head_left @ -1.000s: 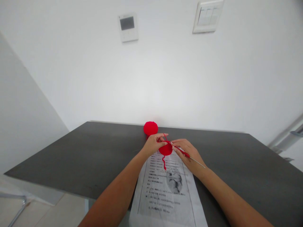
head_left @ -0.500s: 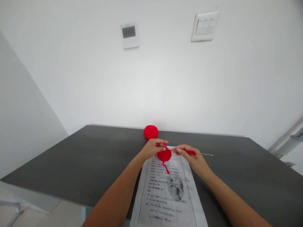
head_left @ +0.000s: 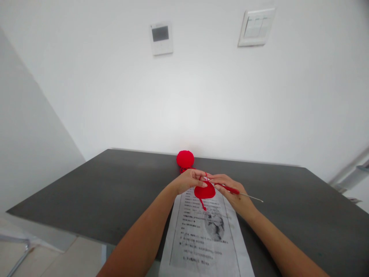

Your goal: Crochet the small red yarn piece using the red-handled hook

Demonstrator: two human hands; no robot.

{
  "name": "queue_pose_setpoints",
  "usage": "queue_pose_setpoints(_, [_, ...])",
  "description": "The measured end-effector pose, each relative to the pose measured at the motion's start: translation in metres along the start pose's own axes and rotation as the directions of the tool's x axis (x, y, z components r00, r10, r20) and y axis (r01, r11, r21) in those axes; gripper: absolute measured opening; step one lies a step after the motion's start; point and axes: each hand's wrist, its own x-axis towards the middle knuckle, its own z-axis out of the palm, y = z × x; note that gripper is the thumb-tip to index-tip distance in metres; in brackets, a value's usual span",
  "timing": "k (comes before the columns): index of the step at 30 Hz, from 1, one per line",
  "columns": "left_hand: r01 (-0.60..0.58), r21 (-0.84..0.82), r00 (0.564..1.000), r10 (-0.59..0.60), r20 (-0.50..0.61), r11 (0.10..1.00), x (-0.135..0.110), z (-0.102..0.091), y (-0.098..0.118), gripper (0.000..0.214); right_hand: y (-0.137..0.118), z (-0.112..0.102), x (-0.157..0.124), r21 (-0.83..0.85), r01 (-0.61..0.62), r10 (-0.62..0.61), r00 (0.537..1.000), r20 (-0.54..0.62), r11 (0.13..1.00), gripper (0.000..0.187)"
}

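My left hand (head_left: 190,181) pinches the upper left edge of a small round red crochet piece (head_left: 205,191), with a strand of red yarn running over its fingers. A short yarn tail (head_left: 203,204) hangs from the piece over the printed sheet. In my right hand (head_left: 233,192) is a crochet hook (head_left: 230,188) with a red grip; its bare metal end sticks out to the right. The hook's working tip meets the top edge of the piece, close to the left fingertips, and is partly hidden there. Behind the left hand sits a red yarn ball (head_left: 185,159).
A printed paper sheet (head_left: 198,246) with an oval picture lies beneath the hands on the dark grey table (head_left: 115,192). The table's far edge meets a white wall carrying a thermostat panel (head_left: 162,39) and a light switch (head_left: 256,27). Loose red yarn lies below the ball.
Both hands have come closer together, and the hook has tilted, its metal end now lower. The crochet piece has turned and looks flatter and wider. The view has shifted slightly.
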Motion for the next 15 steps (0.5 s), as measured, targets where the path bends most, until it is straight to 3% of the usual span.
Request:
queue_pose_setpoints(4, [-0.028, -0.014, 0.999, 0.028, -0.018, 1.0, -0.0004, 0.0027, 0.0009, 0.048, 0.0001, 0.0009, -0.0001, 0.017, -0.054, 0.054, 0.998, -0.038, 0.998, 0.019])
queue_pose_setpoints(11, [-0.085, 0.207, 0.981, 0.118, -0.154, 0.975, -0.0016, -0.0028, 0.0064, 0.032, -0.0043, -0.0019, 0.0025, 0.099, -0.225, 0.237, 0.962, -0.134, 0.969, 0.021])
queue_pose_setpoints(15, [-0.125, 0.183, 0.968, 0.16, -0.191, 0.975, -0.0033, -0.003, 0.0082, 0.031, -0.0033, -0.0013, 0.0029, 0.151, -0.243, 0.264, 0.954, -0.14, 0.958, 0.021])
